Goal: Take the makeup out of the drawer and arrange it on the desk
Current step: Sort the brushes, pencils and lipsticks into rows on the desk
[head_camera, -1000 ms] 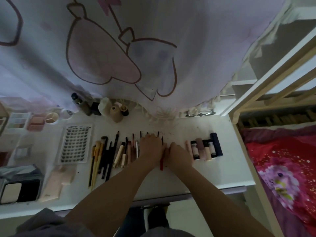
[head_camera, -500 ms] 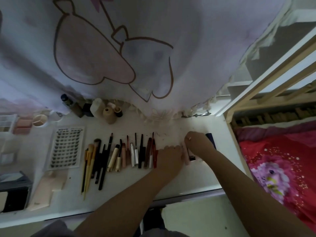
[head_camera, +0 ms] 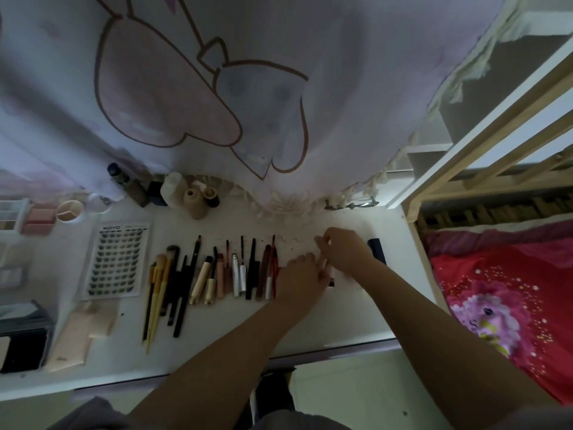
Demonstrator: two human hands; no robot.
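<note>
Lying at three o'clock of the pencil row on the surface, the small tubes are being pinched by both hands, left and right; probably light, stiff, slippery, best held mid-body.

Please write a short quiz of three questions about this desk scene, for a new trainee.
1. True or false: the false-lash card lies left of the row of brushes and pencils.
2. Which item stands at the right end of the desk? A. dark blue tube B. round divided pot
3. Where are both hands working?

Key: 1. True. 2. A. 3. The left hand and right hand meet over small tubes, right of the row; their grip is unclear.
</note>
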